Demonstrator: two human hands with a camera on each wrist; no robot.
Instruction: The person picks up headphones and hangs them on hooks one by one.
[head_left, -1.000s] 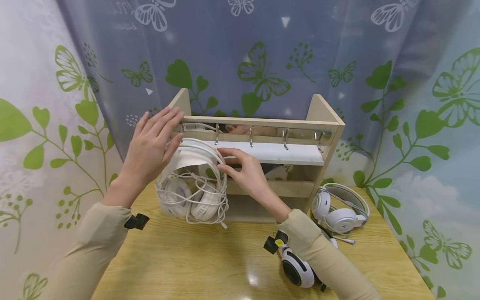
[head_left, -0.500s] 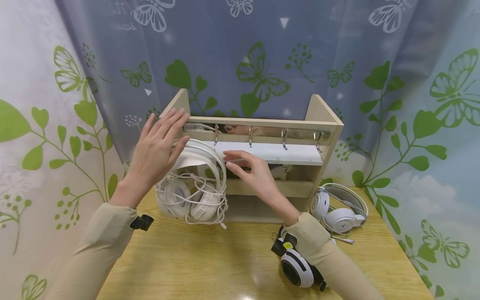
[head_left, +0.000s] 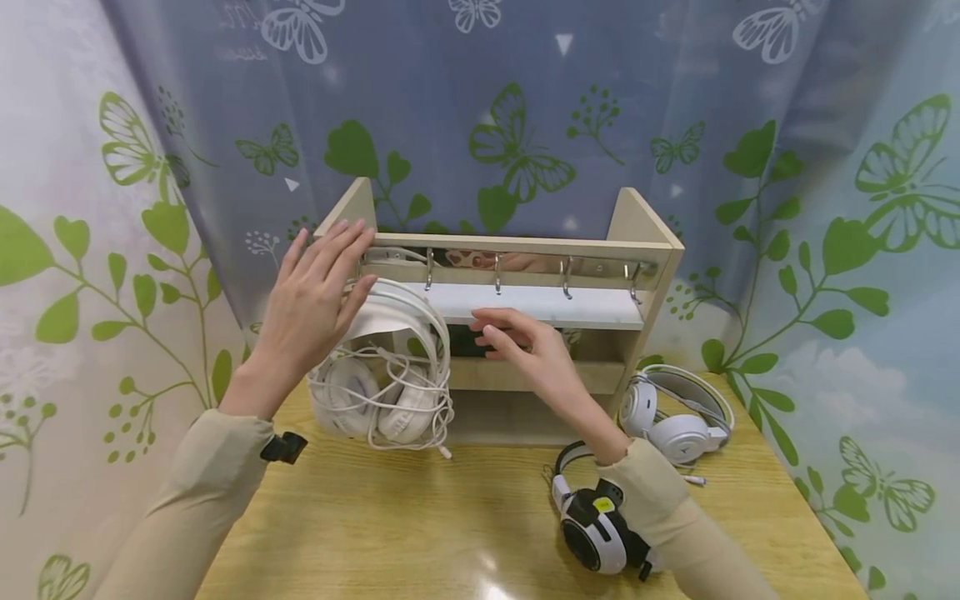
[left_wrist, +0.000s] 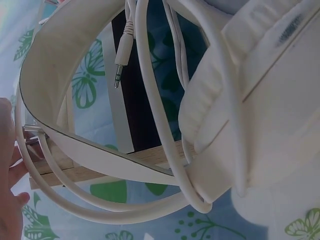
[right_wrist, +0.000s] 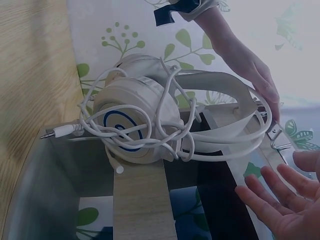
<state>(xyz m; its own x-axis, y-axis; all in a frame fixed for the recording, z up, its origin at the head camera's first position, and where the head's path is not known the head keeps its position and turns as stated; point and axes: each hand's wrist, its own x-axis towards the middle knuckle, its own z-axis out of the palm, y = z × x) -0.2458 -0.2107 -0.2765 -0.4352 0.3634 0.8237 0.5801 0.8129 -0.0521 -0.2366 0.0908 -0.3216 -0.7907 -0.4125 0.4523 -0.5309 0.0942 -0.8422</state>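
White headphones (head_left: 408, 410) with a tangled white cable hang by the headband at the left end of a light wooden rack (head_left: 525, 245). In the left wrist view, the headband bows rest over a metal hook (left_wrist: 33, 128). My left hand (head_left: 313, 296) lies with straight fingers on the rack's top left edge, its thumb just over the headband. My right hand (head_left: 542, 360) is in the air in front of the rack, fingers loosely bent and holding nothing. The right wrist view shows the cable's plug (right_wrist: 62, 131) sticking out beside an ear cup.
Several bare hooks (head_left: 498, 275) line the metal strip to the right. On the wooden table (head_left: 390, 525) lie black-and-white headphones (head_left: 600, 533), partly behind my right wrist, and another white headset (head_left: 678, 437) at the rack's right. Patterned curtains surround the table.
My right hand has let go of the headband and moved right, away from it. My left hand has shifted slightly right along the rack's edge. The white headphones stay hanging.
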